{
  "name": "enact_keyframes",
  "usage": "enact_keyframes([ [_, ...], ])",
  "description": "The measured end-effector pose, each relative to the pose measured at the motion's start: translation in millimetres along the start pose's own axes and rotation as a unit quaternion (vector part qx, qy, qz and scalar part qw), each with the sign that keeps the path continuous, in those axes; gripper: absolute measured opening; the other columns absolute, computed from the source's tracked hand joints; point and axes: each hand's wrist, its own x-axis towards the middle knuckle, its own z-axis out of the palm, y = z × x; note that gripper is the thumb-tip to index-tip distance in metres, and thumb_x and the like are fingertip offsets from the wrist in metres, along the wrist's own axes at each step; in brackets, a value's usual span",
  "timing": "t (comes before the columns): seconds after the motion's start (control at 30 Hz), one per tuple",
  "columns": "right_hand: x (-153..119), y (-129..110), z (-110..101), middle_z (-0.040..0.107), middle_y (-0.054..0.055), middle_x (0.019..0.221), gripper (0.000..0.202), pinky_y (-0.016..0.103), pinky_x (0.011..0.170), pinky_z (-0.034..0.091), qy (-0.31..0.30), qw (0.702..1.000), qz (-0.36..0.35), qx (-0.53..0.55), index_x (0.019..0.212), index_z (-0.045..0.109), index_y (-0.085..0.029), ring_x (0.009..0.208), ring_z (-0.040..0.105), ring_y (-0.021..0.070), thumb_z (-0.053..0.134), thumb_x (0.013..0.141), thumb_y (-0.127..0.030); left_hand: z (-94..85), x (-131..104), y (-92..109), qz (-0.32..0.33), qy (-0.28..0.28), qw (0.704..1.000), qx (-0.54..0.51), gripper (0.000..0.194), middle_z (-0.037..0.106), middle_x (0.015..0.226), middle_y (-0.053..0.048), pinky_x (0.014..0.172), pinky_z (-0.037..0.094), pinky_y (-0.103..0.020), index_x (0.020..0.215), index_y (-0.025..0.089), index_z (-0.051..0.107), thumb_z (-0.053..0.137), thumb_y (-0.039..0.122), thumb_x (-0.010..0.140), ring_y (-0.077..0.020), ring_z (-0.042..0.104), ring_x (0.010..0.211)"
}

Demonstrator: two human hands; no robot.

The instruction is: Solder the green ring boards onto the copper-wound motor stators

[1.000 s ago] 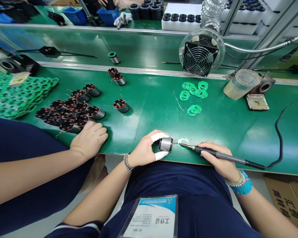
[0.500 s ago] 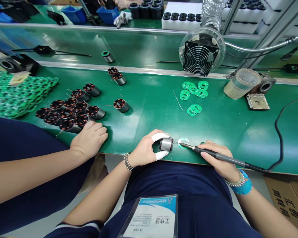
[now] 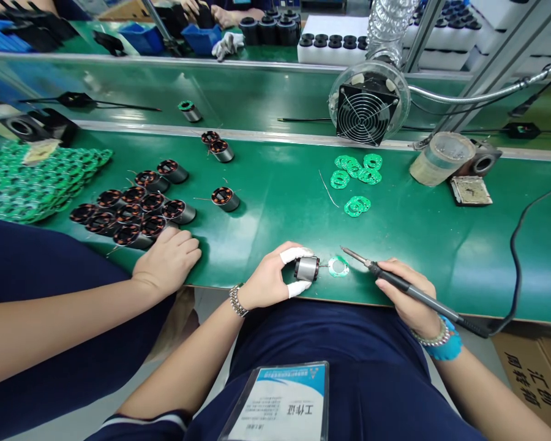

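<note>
Between its white-covered thumb and finger, my left hand (image 3: 269, 277) grips a metal motor stator (image 3: 307, 268) lying on its side near the bench's front edge. A short wire runs from the stator's right end to a green and white circuit ring (image 3: 344, 267) flat on the bench. My right hand (image 3: 409, 293) is wrapped round a black soldering iron (image 3: 401, 283). The iron's tip is above and slightly right of the ring, apart from it. A thin strand of solder wire (image 3: 328, 188) lies farther back, left of some loose green rings (image 3: 357, 206).
Several stators (image 3: 133, 213) stand at the left beside a co-worker's hand (image 3: 168, 260). A pile of green boards (image 3: 41, 180) is at the far left. A fan (image 3: 368, 114) hangs at the back; a cup (image 3: 442, 158) and a sponge tray (image 3: 471, 190) sit right.
The iron's tip has lifted off the ring, up and to the right, with my right hand slightly farther right. My left hand and the stator have stayed in place.
</note>
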Motion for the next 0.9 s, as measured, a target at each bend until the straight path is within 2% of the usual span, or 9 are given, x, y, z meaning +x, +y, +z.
enact_keyframes([
  [0.1, 1, 1, 4, 0.069, 0.001, 0.079, 0.024, 0.027, 0.070, 0.055, -0.007, 0.999, -0.049, 0.009, 0.105, 0.059, -0.023, 0.071, 0.066, 0.0139, 0.055, 0.083, -0.014, 0.4, -1, 0, -0.001, 0.008, 1.000, -0.019, 0.041, 0.058, 0.105, -0.009, 0.087, 0.045, -0.037, 0.105, 0.017, 0.054, 0.068, 0.019, 0.066, -0.0214, 0.056, 0.098],
  [0.2, 9, 2, 7, 0.067, 0.006, 0.102, 0.027, 0.036, 0.087, 0.052, -0.080, 0.985, -0.151, -0.010, 0.107, 0.057, -0.022, 0.101, 0.062, 0.0194, 0.049, 0.085, -0.009, 4.5, -2, 2, -0.024, 0.020, 0.996, -0.080, 0.044, 0.057, 0.108, -0.010, 0.089, 0.045, -0.037, 0.106, 0.018, 0.051, 0.069, 0.021, 0.067, -0.0220, 0.057, 0.100],
  [0.27, 16, 0, 7, 0.065, 0.007, 0.109, 0.027, 0.040, 0.094, 0.049, -0.084, 0.977, -0.192, -0.034, 0.107, 0.057, -0.021, 0.112, 0.055, 0.0215, 0.049, 0.084, -0.009, 9.7, -2, 6, -0.043, 0.019, 0.989, -0.142, 0.044, 0.056, 0.111, -0.011, 0.090, 0.046, -0.037, 0.107, 0.018, 0.048, 0.068, 0.023, 0.068, -0.0222, 0.058, 0.102],
  [0.33, 21, -6, 9, 0.068, 0.006, 0.098, 0.025, 0.035, 0.088, 0.052, -0.042, 0.980, -0.188, -0.054, 0.105, 0.058, -0.021, 0.102, 0.062, 0.0199, 0.052, 0.083, -0.010, 16.1, -1, 9, -0.055, 0.018, 0.985, -0.161, 0.045, 0.057, 0.112, -0.012, 0.092, 0.045, -0.040, 0.107, 0.018, 0.047, 0.069, 0.024, 0.068, -0.0231, 0.058, 0.104],
  [0.47, 25, -28, 22, 0.067, 0.002, 0.083, 0.022, 0.026, 0.071, 0.055, 0.042, 0.994, -0.099, -0.038, 0.100, 0.058, -0.023, 0.072, 0.065, 0.0143, 0.062, 0.079, -0.017, 27.4, 0, 15, -0.102, 0.052, 0.993, -0.028, 0.046, 0.059, 0.114, -0.013, 0.104, 0.029, -0.052, 0.099, 0.019, 0.051, 0.075, 0.028, 0.061, -0.0291, 0.051, 0.114],
  [0.53, 26, -38, 30, 0.065, 0.002, 0.084, 0.027, 0.025, 0.068, 0.054, 0.013, 0.999, -0.041, 0.018, 0.103, 0.056, -0.023, 0.070, 0.063, 0.0133, 0.065, 0.077, -0.022, 31.0, -1, 17, -0.120, 0.078, 0.990, 0.011, 0.048, 0.060, 0.113, -0.013, 0.105, 0.026, -0.054, 0.097, 0.019, 0.051, 0.077, 0.030, 0.058, -0.0301, 0.052, 0.113],
  [0.67, 31, -47, 38, 0.062, 0.003, 0.092, 0.037, 0.024, 0.064, 0.054, -0.096, 0.983, 0.025, 0.152, 0.109, 0.052, -0.024, 0.071, 0.061, 0.0128, 0.065, 0.077, -0.032, 34.3, -3, 18, -0.122, 0.100, 0.987, 0.026, 0.049, 0.062, 0.104, -0.010, 0.099, 0.036, -0.051, 0.098, 0.019, 0.049, 0.076, 0.033, 0.060, -0.0269, 0.059, 0.101],
  [0.73, 36, -46, 39, 0.062, 0.003, 0.095, 0.041, 0.026, 0.067, 0.054, -0.120, 0.981, -0.001, 0.154, 0.110, 0.049, -0.025, 0.073, 0.061, 0.0139, 0.067, 0.075, -0.037, 34.8, -4, 18, -0.117, 0.108, 0.987, 0.027, 0.046, 0.062, 0.102, -0.009, 0.098, 0.037, -0.050, 0.097, 0.018, 0.049, 0.075, 0.033, 0.061, -0.0258, 0.060, 0.097],
  [0.9, 46, -45, 46, 0.060, 0.007, 0.096, 0.037, 0.033, 0.079, 0.050, -0.136, 0.978, -0.158, -0.015, 0.111, 0.050, -0.021, 0.089, 0.056, 0.0196, 0.064, 0.079, -0.033, 36.8, -5, 16, -0.107, 0.122, 0.986, 0.038, 0.042, 0.062, 0.098, -0.007, 0.103, 0.031, -0.051, 0.095, 0.020, 0.046, 0.071, 0.024, 0.062, -0.0247, 0.060, 0.096],
])
